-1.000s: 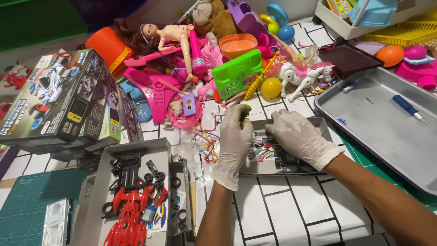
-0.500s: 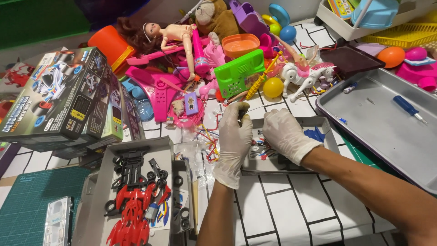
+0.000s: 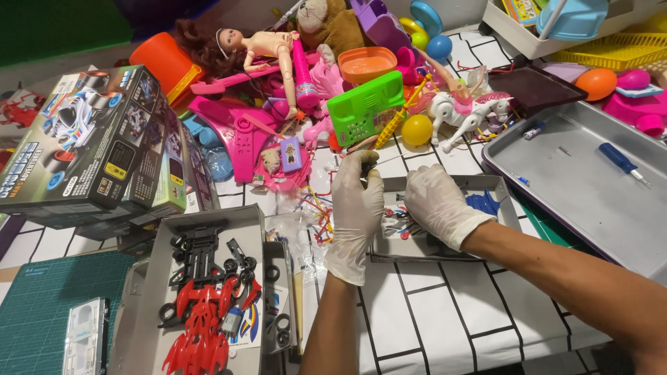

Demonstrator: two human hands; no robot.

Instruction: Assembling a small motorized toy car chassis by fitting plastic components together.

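Shifted slightly since half a second ago: right hand (image 3: 439, 203) now a bit further right over the grey box (image 3: 504, 191), left hand (image 3: 356, 208) about where it was. Far left, green cutting mat (image 3: 35, 298) with a clear parts case (image 3: 85, 338) on it. Above that, stacked model car boxes (image 3: 90, 149). Next, open grey tray (image 3: 253, 229) holding black wheels and frame (image 3: 201, 253), red car body parts (image 3: 203, 326), sticker sheet. Centre, gloved left hand upright, fingers closed around a small dark part (image 3: 366, 164) pinched at the fingertips, just above the grey box's left edge. Gloved right hand half curled, palm down inside the grey box, covering most of it; cannot tell whether anything is gripped. Blue pieces (image 3: 484, 203) visible in that box beside the right hand. Behind the hands, crowded toy pile: doll (image 3: 250, 45), green toy phone (image 3: 365, 105), yellow ball (image 3: 417, 129), white toy horse (image 3: 462, 111). Far right, metal tray (image 3: 556, 180) with a blue screwdriver (image 3: 620, 161) in it.
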